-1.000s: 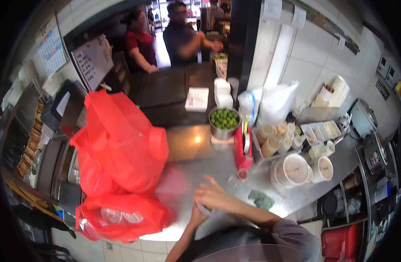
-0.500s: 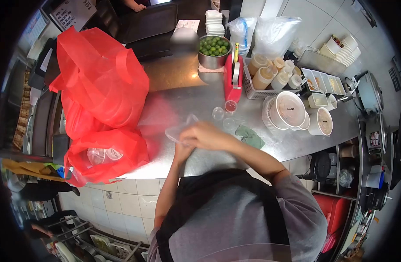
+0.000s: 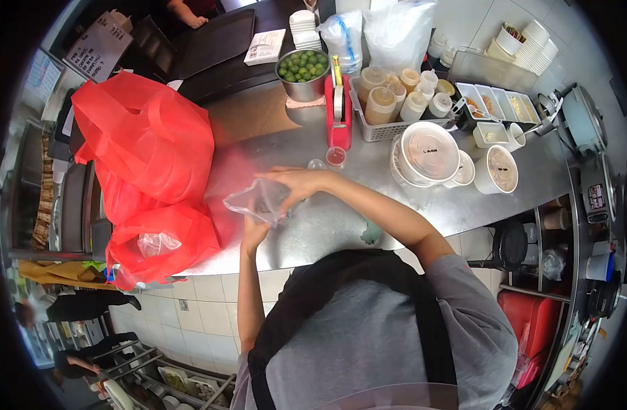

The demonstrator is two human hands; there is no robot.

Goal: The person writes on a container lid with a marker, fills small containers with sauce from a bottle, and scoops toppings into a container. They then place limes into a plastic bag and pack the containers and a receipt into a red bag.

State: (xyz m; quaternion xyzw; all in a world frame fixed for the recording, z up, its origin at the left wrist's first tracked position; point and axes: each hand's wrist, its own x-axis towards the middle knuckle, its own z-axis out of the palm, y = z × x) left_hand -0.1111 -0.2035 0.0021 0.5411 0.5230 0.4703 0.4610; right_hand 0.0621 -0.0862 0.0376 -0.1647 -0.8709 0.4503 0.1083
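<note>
A clear plastic bag [image 3: 248,199] is between my two hands above the steel counter [image 3: 306,236]. My left hand [image 3: 256,231] grips it from below, its fingers partly hidden behind the film. My right hand [image 3: 296,183] comes across from the right and holds the bag's upper right side. Beyond my right hand, a small clear cup [image 3: 317,165] and a small cup of red sauce [image 3: 336,156] stand near the red tape dispenser [image 3: 338,113]. A green cloth [image 3: 372,232] lies beside my right forearm.
Large red bags [image 3: 149,143] stand at the left. Lidded tubs [image 3: 429,152], a basket of sauce bottles [image 3: 382,130] and a tray of toppings [image 3: 498,102] are at the right. A pot of green limes [image 3: 303,91] stands behind. Another person's hand [image 3: 196,20] shows at the top.
The clear bag is spread wider, and my hands have moved apart and left. The head view has shifted, so the counter items appear in different places.
</note>
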